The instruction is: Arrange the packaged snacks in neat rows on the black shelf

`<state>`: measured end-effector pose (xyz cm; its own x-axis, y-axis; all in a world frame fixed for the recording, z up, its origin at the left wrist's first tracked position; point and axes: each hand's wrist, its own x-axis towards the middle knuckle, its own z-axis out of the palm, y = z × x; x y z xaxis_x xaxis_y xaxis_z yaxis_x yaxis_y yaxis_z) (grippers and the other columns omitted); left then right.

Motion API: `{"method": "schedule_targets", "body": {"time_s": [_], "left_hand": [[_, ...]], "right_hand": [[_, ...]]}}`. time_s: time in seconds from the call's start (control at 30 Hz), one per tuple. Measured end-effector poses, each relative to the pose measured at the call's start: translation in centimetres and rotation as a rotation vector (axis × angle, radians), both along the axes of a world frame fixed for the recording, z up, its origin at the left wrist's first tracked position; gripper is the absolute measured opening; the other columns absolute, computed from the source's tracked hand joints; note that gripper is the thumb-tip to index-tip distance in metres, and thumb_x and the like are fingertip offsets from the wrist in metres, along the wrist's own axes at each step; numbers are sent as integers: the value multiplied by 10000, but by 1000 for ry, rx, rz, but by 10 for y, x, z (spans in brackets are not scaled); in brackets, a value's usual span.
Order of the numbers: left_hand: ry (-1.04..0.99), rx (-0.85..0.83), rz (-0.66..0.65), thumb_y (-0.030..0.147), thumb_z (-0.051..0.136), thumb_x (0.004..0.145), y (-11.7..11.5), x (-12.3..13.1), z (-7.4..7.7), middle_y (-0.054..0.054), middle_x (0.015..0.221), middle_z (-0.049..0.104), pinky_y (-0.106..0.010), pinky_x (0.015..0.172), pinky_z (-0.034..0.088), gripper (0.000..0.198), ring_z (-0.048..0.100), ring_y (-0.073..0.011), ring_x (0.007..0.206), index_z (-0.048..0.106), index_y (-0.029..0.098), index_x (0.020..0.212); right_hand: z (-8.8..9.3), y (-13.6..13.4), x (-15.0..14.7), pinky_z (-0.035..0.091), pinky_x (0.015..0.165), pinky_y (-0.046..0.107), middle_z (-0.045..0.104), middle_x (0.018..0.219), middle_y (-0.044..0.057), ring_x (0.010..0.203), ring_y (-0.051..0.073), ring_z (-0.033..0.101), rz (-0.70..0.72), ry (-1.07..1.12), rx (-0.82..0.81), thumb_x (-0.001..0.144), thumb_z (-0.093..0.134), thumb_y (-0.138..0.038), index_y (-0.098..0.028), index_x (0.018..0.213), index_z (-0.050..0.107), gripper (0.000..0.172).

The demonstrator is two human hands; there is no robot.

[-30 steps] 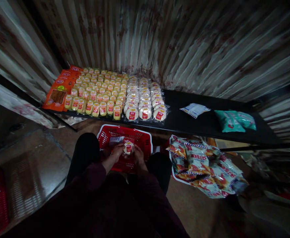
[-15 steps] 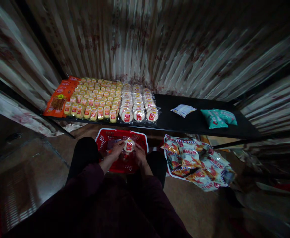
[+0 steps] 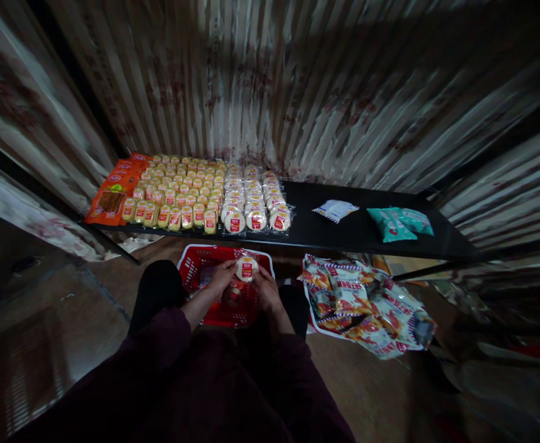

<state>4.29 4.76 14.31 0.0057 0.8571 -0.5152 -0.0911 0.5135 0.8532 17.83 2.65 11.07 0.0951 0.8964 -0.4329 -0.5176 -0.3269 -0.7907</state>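
Between my two hands is a round, pale packaged cake (image 3: 246, 269) in clear wrap with a red label. The fingers of my left hand (image 3: 223, 275) pinch its left edge, and my right hand (image 3: 266, 288) grips the right edge. Both hands are above a red plastic basket (image 3: 191, 261) with a white rim, between my knees. A few wrapped items lie in the basket, partly hidden by my hands. Just beyond, at the shelf's front, stand rows of similar round wrapped cakes (image 3: 256, 219).
On the black shelf (image 3: 297, 237), small yellow packaged cakes (image 3: 175, 216) and orange packets (image 3: 111, 200) fill the left. A white-blue packet (image 3: 335, 210) and teal bags (image 3: 392, 224) lie to the right. A basket heaped with snack bags (image 3: 353, 295) sits on the floor, right.
Both hands, still on the round cake, have shifted slightly right and up. The camera view has moved a little; the shelf goods look unchanged.
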Motion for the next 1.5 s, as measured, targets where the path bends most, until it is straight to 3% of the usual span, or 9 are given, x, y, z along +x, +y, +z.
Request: {"method": "schedule_targets", "body": {"time_s": [0.17,0.33,0.5,0.7,0.83,1.1,1.3,1.5], "left_hand": [[-10,52,-37,53,591,742,0,3,7,-74,942,713,-185,611,489,282,641,-129,735,672,133,1000],[37,98,-21,89,569,778,1,9,-1,-88,1056,688,-192,668,493,319,641,-141,836,633,138,1086],[190,210,-17,110,553,783,8,17,-9,-55,973,694,-229,743,497,275,642,-141,861,625,173,1041],[316,332,-40,130,547,775,15,29,-1,-47,899,681,-315,807,493,208,633,-160,826,611,188,964],[399,479,-52,140,534,776,21,40,2,-84,1012,661,-364,887,468,279,619,-184,921,583,176,1048],[443,619,19,152,518,769,37,56,2,-138,1171,588,-417,973,428,545,567,-228,1074,426,145,1306],[474,685,31,101,467,749,49,58,11,-156,1245,542,-421,1003,409,579,540,-240,1115,420,139,1325],[472,676,39,84,446,747,53,57,9,-136,1237,550,-421,1002,414,573,542,-232,1114,436,159,1315]], "right_hand": [[7,3,3,535,675,303,731,844,40,786,207,682,9,-20,23,576,781,-363,-186,1044,636,522],[13,5,6,530,709,300,731,864,33,808,206,680,40,-12,42,560,787,-342,-190,1058,631,544],[11,9,15,525,741,306,729,903,29,828,199,676,25,-96,84,607,750,-400,-203,1080,637,525],[25,16,28,535,752,330,726,944,32,853,219,672,19,-183,139,655,719,-400,-214,1113,635,502],[32,25,34,540,767,363,730,930,41,848,234,675,-25,-248,144,646,718,-395,-204,1129,627,527],[37,58,43,520,832,383,713,1022,69,906,236,662,-52,-428,234,679,680,-401,-178,1104,641,482],[41,83,43,502,856,388,700,1064,67,943,235,644,-24,-485,267,680,654,-404,-179,1128,628,502],[42,89,42,492,861,386,709,1007,58,910,226,641,-35,-489,291,669,661,-393,-169,1050,654,442]]}}
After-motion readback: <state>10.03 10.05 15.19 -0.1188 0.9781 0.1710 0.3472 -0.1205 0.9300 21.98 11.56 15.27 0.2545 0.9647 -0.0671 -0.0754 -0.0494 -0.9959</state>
